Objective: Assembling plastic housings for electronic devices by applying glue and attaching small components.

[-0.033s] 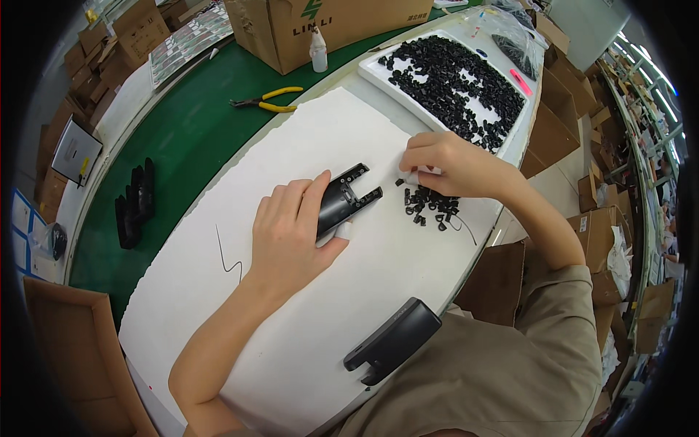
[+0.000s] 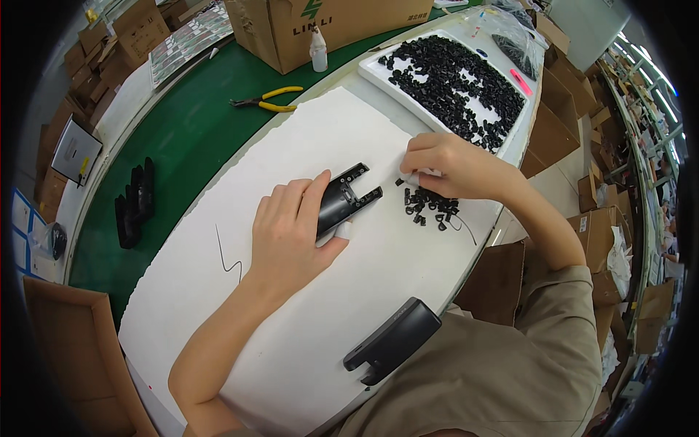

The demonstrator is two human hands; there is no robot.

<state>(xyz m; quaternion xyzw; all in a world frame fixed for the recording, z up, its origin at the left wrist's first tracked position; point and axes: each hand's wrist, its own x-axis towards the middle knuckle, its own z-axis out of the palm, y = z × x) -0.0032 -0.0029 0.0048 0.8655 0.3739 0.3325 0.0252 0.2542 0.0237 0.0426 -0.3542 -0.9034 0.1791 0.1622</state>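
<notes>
My left hand (image 2: 285, 231) is closed around a long black plastic housing (image 2: 338, 206), whose forked end points up and to the right. A white cover sits on that hand's thumb. My right hand (image 2: 450, 166) is pinched at the upper edge of a small pile of black plastic parts (image 2: 431, 205). White covers show on its fingertips too, and whatever lies between them is hidden or too small to make out. Near the table's front edge lies a second black housing (image 2: 393, 340), notched end toward the lower left.
A white foam tray (image 2: 397, 93) heaped with small black parts stands at the far right. Yellow-handled pliers (image 2: 268, 100), a small white bottle (image 2: 319, 54) and a large carton (image 2: 262, 40) rest on the green belt. More black housings (image 2: 135, 204) lie there at left. An open carton (image 2: 87, 349) stands lower left.
</notes>
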